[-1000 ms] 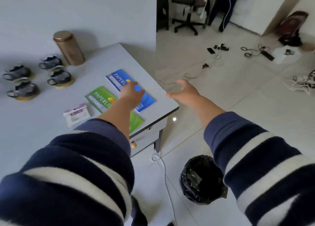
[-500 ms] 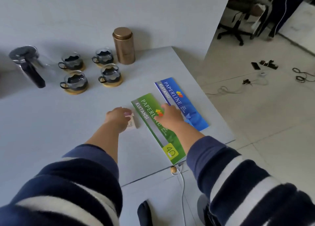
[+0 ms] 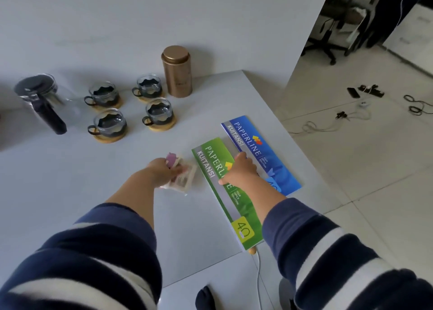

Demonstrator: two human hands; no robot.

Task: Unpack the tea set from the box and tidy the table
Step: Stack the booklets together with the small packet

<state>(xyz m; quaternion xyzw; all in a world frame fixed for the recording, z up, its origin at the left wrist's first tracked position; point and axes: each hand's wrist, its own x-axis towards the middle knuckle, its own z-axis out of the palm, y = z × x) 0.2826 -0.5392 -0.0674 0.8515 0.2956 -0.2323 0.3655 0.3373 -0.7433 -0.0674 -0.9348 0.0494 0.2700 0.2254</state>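
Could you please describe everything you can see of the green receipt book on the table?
The green receipt book is a long, thin, glossy booklet printed PAPERLINE KUITANSI, with a yellow 40 at its near end. It lies flat near the table edge, beside the blue receipt book. The right hand rests on it.

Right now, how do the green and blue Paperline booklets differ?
The green booklet lies nearer the person, its end overhanging the table edge; the blue booklet sits farther right, fully on the table. The right hand rests mostly on the green one. Both are long, flat, parallel and printed KUITANSI.
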